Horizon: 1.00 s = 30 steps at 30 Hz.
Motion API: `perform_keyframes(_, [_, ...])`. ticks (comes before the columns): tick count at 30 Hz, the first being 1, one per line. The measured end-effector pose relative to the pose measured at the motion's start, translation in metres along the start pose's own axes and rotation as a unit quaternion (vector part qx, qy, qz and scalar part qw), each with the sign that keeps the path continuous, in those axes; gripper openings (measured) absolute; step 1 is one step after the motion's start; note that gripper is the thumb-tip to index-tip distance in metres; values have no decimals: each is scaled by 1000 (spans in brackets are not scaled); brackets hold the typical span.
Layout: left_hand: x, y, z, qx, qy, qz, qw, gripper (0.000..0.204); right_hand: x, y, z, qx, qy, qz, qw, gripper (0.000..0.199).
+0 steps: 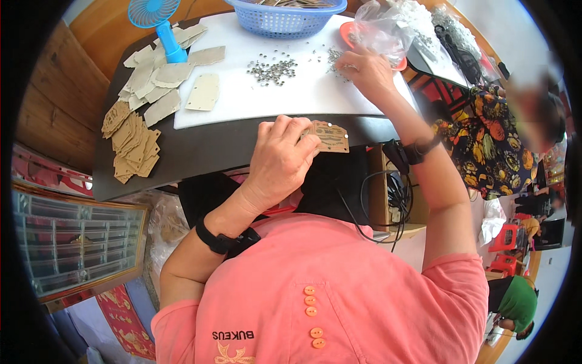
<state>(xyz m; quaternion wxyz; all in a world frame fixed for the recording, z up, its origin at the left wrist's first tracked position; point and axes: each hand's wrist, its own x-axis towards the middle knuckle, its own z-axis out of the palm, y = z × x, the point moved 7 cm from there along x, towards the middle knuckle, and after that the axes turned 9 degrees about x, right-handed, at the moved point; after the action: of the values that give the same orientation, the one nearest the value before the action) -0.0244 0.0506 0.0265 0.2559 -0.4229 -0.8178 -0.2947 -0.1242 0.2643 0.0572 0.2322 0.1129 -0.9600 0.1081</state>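
My left hand (282, 156) grips a thin brown printed card (329, 137) at its left end, over the table's near edge. Small pale and dark dots sit along the card's rim. My right hand (368, 74) is at the right of the white board (224, 91), its fingers drawn together at a scatter of tiny metal pieces (334, 56). Whatever those fingertips may hold is too small to make out. A larger heap of the same tiny metal pieces (271, 70) lies mid-board. Beyond my right hand, a clear plastic bag (385, 30) rests on a red plate (347, 34).
Brown cards (134, 145) are stacked at the table's left, near torn-edged grey cards (170, 74) and a blue fan (171, 45). A blue basket (285, 21) stands at the back. Black cables (397, 200) hang below the right edge. Other people are at the right.
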Motion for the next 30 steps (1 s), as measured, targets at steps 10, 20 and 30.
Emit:
perform_keyframes(10, [-4,-5,0,7,10,1,1000,14,26,-58,17,28,-16,-110,993,7])
perform_keyframes(20, [-8,-2,5,21,28,14,999,18,42,-75,40,73,-112,-66,989,9])
perform_keyframes(30, [-7,-2,2,12,28,17,999,20,46,-69,47,80,-135,-78,985,7])
